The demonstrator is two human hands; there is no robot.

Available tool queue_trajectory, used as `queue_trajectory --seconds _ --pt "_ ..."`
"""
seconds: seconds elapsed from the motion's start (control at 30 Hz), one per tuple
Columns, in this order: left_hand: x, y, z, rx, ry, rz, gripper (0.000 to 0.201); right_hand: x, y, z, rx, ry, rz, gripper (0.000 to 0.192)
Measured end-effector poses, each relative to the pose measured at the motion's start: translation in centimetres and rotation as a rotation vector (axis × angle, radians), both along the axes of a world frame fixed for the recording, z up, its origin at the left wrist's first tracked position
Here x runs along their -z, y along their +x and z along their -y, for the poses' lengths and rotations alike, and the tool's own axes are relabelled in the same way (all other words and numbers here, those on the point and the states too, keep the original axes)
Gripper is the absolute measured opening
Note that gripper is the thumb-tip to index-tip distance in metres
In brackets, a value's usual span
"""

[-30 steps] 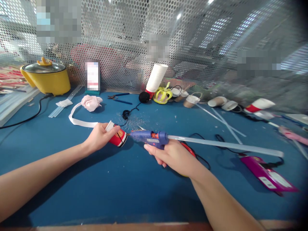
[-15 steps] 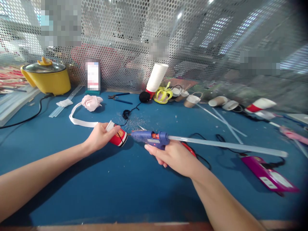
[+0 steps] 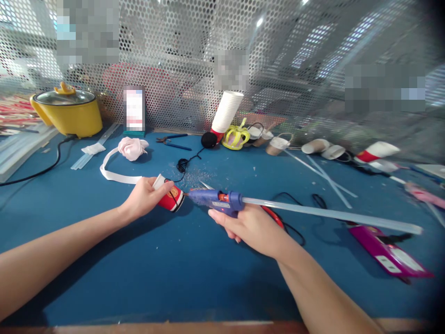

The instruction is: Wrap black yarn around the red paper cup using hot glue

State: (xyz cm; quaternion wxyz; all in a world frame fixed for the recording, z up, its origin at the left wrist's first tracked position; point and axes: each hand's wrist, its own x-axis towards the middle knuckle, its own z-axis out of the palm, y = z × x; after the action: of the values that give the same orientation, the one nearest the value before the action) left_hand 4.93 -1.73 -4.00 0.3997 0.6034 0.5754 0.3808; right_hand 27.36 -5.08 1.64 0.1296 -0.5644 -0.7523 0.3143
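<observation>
My left hand (image 3: 143,198) is closed around a red and white paper cup (image 3: 171,198), tilted on its side with its base toward the right. Black yarn runs over the cup and trails to a loose tangle (image 3: 182,164) behind it. In my right hand (image 3: 248,227) is a blue hot glue gun (image 3: 215,199), its nozzle at the base of the cup; whether it touches I cannot tell. A long clear glue stick (image 3: 330,213) sticks out of the gun's back end. Partly hidden behind my right hand lies something with a red handle (image 3: 274,216).
Beyond the cup lie a pink fabric roll with white ribbon (image 3: 132,148), pliers (image 3: 174,142) and a black yarn ball (image 3: 209,139). Stacked cups (image 3: 227,111) lean by the mesh (image 3: 187,69). A yellow pot (image 3: 69,113) stands left, a purple power strip (image 3: 389,253) right.
The glue stick's far end has shifted slightly right and down, with the gun tipped a touch. The cup and my left hand have stayed in place.
</observation>
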Motion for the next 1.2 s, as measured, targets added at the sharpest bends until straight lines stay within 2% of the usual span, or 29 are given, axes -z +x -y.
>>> queue_trajectory --seconds 0.2,0.47,0.9,1.2 --pt "-0.02 0.08 -0.05 0.004 0.007 0.004 0.039 0.25 -0.05 -0.09 0.01 0.023 0.021 0.034" --pt "-0.16 0.17 0.06 0.024 0.02 0.038 0.038 -0.36 0.05 0.04 0.008 -0.067 -0.025 0.03" --pt "-0.41 0.25 0.32 0.014 0.037 0.051 0.038 0.12 -0.44 -0.5 0.029 -0.028 -0.05 0.032" --pt "-0.15 0.18 0.01 0.02 0.032 0.049 0.038 -0.21 -0.1 0.11 0.019 -0.04 0.005 0.032"
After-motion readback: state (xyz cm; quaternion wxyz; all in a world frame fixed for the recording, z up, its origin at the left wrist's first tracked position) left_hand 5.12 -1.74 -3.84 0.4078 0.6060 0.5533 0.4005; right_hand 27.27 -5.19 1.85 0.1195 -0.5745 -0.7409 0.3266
